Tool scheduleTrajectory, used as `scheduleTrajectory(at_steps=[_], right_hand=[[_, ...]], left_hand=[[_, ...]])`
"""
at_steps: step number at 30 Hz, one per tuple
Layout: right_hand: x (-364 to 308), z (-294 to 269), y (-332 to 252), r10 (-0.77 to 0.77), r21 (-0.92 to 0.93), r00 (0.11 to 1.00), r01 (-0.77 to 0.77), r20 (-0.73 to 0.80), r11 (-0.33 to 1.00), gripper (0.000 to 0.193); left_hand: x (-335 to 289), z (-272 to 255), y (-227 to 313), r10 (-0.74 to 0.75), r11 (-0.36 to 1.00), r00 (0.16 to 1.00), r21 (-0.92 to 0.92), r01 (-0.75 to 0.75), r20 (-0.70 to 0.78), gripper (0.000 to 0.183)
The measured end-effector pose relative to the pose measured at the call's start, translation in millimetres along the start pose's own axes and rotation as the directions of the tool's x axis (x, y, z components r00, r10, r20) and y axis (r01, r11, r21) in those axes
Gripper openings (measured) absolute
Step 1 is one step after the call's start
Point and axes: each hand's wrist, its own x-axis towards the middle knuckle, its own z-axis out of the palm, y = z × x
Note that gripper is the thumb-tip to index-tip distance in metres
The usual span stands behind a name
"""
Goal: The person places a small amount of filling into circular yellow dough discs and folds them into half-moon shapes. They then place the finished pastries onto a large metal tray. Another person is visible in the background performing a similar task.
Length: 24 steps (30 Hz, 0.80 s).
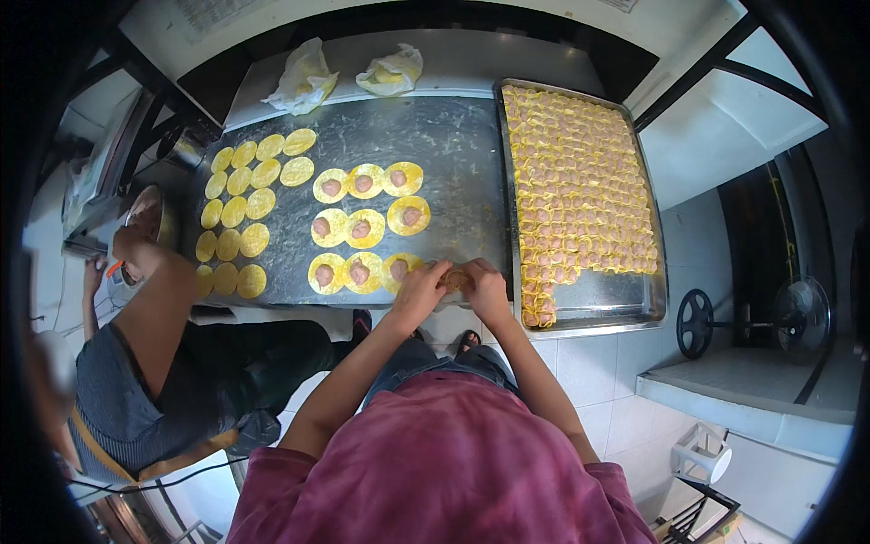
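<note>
Close to the table's front edge, my left hand point(421, 294) and my right hand point(484, 290) have their fingers closed around one meat-filled dumpling point(455, 280) between them. Its folds are partly hidden by the fingers. Beside my left hand lies a round yellow wrapper point(396, 266) with a lump of pinkish meat on it. More filled wrappers point(365, 182) lie flat in rows further back, some overlapping. Right of my right hand, a large metal tray point(609, 292) carries dense rows of open-topped yellow dumplings point(580, 172), with bare metal at its near end.
Plain yellow wrappers point(262, 201) lie in columns on the left of the dark metal table point(426, 127). A co-worker's arm point(161, 299) reaches to a bowl of meat point(145, 208) there. Two plastic bags point(304, 80) sit at the back. A white stool point(702, 453) stands at lower right.
</note>
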Motion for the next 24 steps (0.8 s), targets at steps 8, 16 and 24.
scheduleTrajectory(at_steps=[8, 16, 24], right_hand=[[-5.4, 4.6, -2.7, 0.042, -0.031, 0.999, -0.042, -0.023, 0.999, 0.032], [-5.3, 7.2, 6.4, 0.056, -0.083, 0.998, -0.057, -0.015, 0.995, 0.033], [-8.8, -6.3, -10.3, 0.089, -0.038, 0.996, -0.09, -0.025, 0.995, 0.033]], left_hand=[[4.0, 0.8, 1.1, -0.098, 0.994, 0.992, 0.05, 0.095, 0.074, 0.031], [9.5, -2.1, -6.4, 0.061, 0.997, 0.992, 0.049, -0.066, 0.11, 0.031], [9.6, -3.6, -3.1, 0.02, 1.0, 0.997, -0.008, -0.019, 0.072, 0.028]])
